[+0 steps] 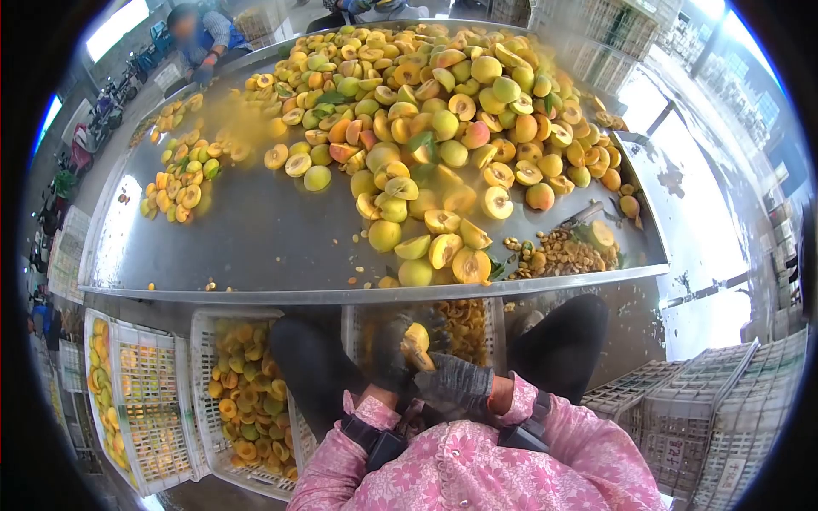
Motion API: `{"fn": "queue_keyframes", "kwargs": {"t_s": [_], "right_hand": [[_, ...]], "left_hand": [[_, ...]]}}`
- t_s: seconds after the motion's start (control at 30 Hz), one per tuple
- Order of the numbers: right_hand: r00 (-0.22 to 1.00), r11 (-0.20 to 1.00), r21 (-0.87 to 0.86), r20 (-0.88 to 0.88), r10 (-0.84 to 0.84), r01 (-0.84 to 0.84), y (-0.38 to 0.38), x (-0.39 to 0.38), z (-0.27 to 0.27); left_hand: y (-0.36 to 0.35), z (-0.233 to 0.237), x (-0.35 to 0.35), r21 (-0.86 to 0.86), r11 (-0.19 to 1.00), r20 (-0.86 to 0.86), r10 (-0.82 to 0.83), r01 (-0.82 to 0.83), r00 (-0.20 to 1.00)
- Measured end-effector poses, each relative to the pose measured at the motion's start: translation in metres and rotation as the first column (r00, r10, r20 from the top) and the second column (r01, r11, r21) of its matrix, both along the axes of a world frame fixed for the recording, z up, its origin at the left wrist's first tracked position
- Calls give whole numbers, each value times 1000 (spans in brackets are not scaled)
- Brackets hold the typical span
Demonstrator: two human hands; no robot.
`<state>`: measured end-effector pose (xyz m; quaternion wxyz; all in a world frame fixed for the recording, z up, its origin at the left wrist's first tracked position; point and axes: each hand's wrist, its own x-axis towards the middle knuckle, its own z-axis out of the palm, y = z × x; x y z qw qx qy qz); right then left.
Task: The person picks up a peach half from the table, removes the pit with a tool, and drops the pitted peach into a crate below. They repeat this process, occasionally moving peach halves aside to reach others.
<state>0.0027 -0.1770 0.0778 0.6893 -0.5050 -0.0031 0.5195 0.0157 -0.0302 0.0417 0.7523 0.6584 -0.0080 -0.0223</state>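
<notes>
My left hand [390, 351], in a dark glove, is closed around a yellow peach [417, 337] in front of my lap, over a white crate [350, 328]. Against the lower side of this fruit, my right hand [457, 381] in a grey knitted glove has its fingers curled closed. Whether it grips the peach or a small tool is hidden. Beyond my knees, a big heap of halved and whole peaches [443, 123] covers much of the metal table [256, 247]. Loose peach pits [558, 255] lie piled near its front right corner.
The table's raised front edge [375, 295] runs just past my knees. Crates of peach halves [247, 392] stand at my left, and stacked white crates [699, 417] at my right. A co-worker [213, 38] bends over the far left corner. Wet floor lies to the right.
</notes>
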Motion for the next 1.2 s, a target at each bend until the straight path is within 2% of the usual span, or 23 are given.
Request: {"fn": "queue_keyframes", "kwargs": {"t_s": [0.07,0.1,0.17,0.27,0.33,0.43,0.5,0.57,0.6,0.63,0.77,0.83,0.9,0.93,1.0,1.07,1.1,1.13,1.2], "right_hand": [[945,988,127,-326,-41,86,-3,2,9],[937,985,131,-343,-63,114,0,1,10],[919,975,137,-378,-111,174,3,-2,10],[901,955,197,-415,-124,222,4,-4,6],[932,965,150,-328,-156,214,3,-2,4],[946,971,146,-291,-141,189,-1,-1,-15],[949,973,150,-289,-128,177,-3,-3,-26],[951,974,138,-277,-136,179,-4,-5,-31],[944,969,137,-288,-159,205,-4,-8,-31],[937,964,135,-298,-182,230,-3,-10,-30],[929,954,150,-310,-203,259,-7,-14,-31],[985,984,-173,-159,-68,40,8,-7,-10],[999,974,-224,40,23,-13,12,-11,-5],[984,995,-99,180,7,11,10,-22,-12],[981,991,108,168,-102,84,4,-23,-22],[970,952,216,-155,-185,216,-20,-14,-26],[967,961,177,-177,-181,212,-32,-8,-5],[980,987,-22,-122,-160,158,-34,-3,-3],[996,909,-412,-20,-82,66,-37,5,-1]], "left_hand": [[-5,2,-1,-347,936,-205,-17,-57,979],[-9,19,1,-487,869,-263,-50,-88,964],[-10,26,4,-648,752,-316,-122,-120,941],[-9,14,8,-741,662,-333,-222,-109,917],[-7,6,7,-791,601,-356,-303,-112,884],[-9,10,7,-794,594,-381,-317,-131,869],[-16,14,6,-619,744,-471,-95,-252,877],[-14,-11,5,-373,877,-449,114,-303,886],[-5,-59,2,-219,930,-390,195,-296,900],[0,-85,1,-58,954,-316,263,-296,912],[-17,-42,5,-263,883,-534,202,-389,821],[-23,-28,5,-349,823,-630,148,-448,762],[-21,-42,4,-301,868,-610,142,-394,779],[-18,-56,3,-232,922,-549,138,-310,824],[-9,-83,-2,-25,991,-392,111,-131,913],[-4,-95,1,145,989,-270,64,-25,961],[-2,-83,4,184,983,-242,54,-9,969],[0,-69,7,186,983,-242,51,-5,969],[7,-30,9,195,981,-236,49,-2,970]]}}
